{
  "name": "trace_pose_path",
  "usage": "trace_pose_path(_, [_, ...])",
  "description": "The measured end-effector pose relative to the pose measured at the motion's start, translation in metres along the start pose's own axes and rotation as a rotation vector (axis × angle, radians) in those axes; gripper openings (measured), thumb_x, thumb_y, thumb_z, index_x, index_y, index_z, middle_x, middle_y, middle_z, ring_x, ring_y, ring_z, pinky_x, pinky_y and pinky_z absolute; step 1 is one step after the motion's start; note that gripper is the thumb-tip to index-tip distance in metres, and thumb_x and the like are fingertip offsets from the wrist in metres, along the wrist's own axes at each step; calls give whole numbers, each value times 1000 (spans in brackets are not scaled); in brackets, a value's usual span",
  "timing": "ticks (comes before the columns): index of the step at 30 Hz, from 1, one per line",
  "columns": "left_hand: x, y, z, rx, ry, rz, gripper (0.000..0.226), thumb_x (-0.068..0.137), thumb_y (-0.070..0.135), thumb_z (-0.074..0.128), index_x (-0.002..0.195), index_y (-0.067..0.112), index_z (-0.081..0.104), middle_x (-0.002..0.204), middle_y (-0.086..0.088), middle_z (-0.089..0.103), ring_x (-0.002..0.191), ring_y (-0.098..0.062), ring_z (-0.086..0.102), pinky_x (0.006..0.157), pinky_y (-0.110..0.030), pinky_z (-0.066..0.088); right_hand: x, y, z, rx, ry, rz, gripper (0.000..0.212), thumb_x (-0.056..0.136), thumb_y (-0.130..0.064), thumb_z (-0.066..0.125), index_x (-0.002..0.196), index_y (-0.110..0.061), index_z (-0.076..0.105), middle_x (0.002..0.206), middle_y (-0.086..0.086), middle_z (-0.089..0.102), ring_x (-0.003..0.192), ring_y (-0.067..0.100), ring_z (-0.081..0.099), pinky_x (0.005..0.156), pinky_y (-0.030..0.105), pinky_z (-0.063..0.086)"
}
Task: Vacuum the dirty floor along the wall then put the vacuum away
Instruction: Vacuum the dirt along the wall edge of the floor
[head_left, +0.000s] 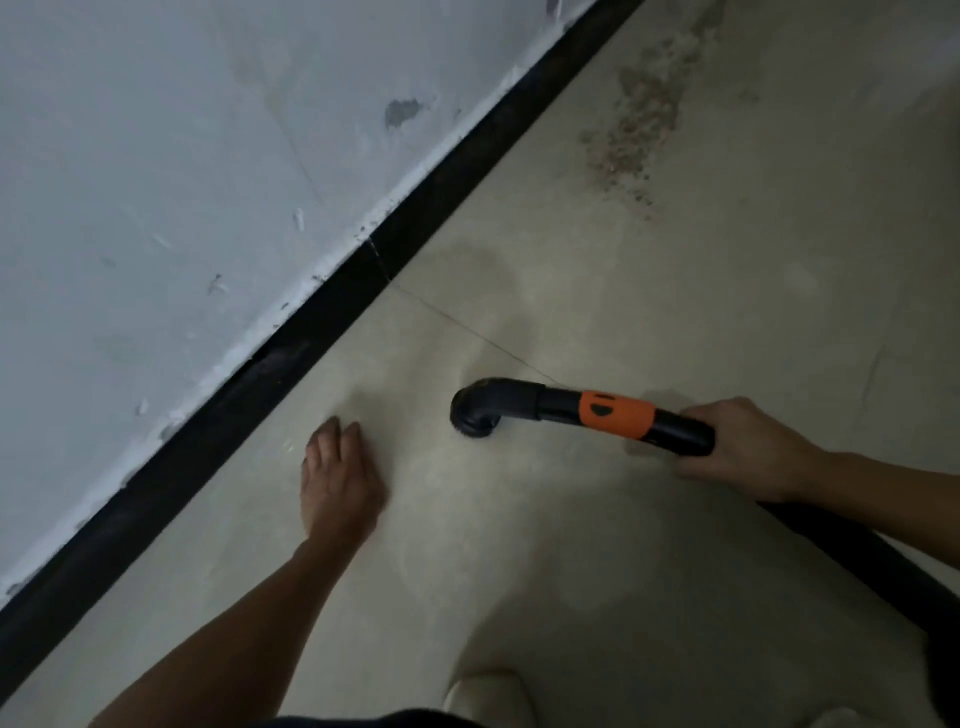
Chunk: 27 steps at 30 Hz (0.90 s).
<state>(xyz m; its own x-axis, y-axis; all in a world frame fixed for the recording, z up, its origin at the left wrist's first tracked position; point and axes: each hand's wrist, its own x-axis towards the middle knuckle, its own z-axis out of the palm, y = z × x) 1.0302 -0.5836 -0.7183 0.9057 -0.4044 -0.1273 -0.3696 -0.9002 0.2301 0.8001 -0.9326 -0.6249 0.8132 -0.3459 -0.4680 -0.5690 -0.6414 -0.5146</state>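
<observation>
A pale, scuffed wall (156, 156) fills the upper left, and the cream tiled floor (675, 338) spreads over the rest. A black skirting board (291, 358) runs diagonally between them. Further along the wall, a little out from the skirting, lies a grey-brown dirt patch (634, 119), well apart from the vacuum head. A thick black hose (857, 556) trails from under the right forearm toward the lower right edge. It feeds the vacuum wand (675, 428), which lies low and nearly level over the tile. The biggest risk, as I judge it, is that the grit gets scattered rather than lifted. A fast or tilted approach would let the head push crumbs ahead of it or flick them against the skirting. The hose could also drag or snag behind the arm and jerk the head off line, leaving a strip unswept. The left hand (340, 483) lies palm-down on the tile near the skirting with its fingers straight and holding nothing, apparently bracing a low crouch. If it slips, balance and aim go with it. The right hand (748, 447) wraps its fingers round the black tube just behind an orange collar (615, 413), wrist roughly straight. The round nozzle (475, 410) points down at the tile, seemingly touching it.
</observation>
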Motion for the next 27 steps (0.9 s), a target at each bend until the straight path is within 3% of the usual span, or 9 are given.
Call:
trace_pose_path(4, [0,-4,4,7,-21,1,44,102,24,35,143,11,39,154,-15,28,142,-32,22,116,-45,25,10,-19,21,-43,-82,-53,15,68,-23,78,67,-23,63,59,-4,62,49,2,57,47,19,39])
trace_pose_path(8, [-1,-5,2,9,-38,7,46,101,24,36,146,12,35,155,-15,26,143,-31,20,117,-46,24,15,-29,11,-19,22,-18,15,69,-22,79,70,-19,65,62,-1,63,55,11,61,52,28,45])
trace_pose_path(14, [11,-1,9,33,-11,46,41,98,22,39,137,10,43,151,-18,33,139,-36,26,114,-50,28,-23,-3,11,-119,-253,-74,14,69,-27,74,66,-24,61,57,-8,60,53,3,59,46,17,36])
trace_pose_path(18, [30,17,9,26,-5,162,41,98,26,39,134,7,48,146,-22,39,136,-39,32,111,-54,33,-14,23,-7,87,-5,87,18,73,-14,79,67,-22,65,59,-6,62,51,6,58,52,26,41])
trace_pose_path(23, [66,96,14,-11,-19,378,48,99,31,31,129,0,53,140,-27,45,133,-44,37,111,-53,33,5,70,-49,216,343,349,14,76,-17,79,73,-10,67,52,3,60,40,14,54,46,25,42])
trace_pose_path(27, [97,162,26,-35,-27,504,39,100,23,44,129,-2,53,142,-30,42,134,-43,36,113,-50,30,16,108,-83,378,547,522,23,76,-19,79,66,-6,63,44,6,58,35,20,52,45,29,45])
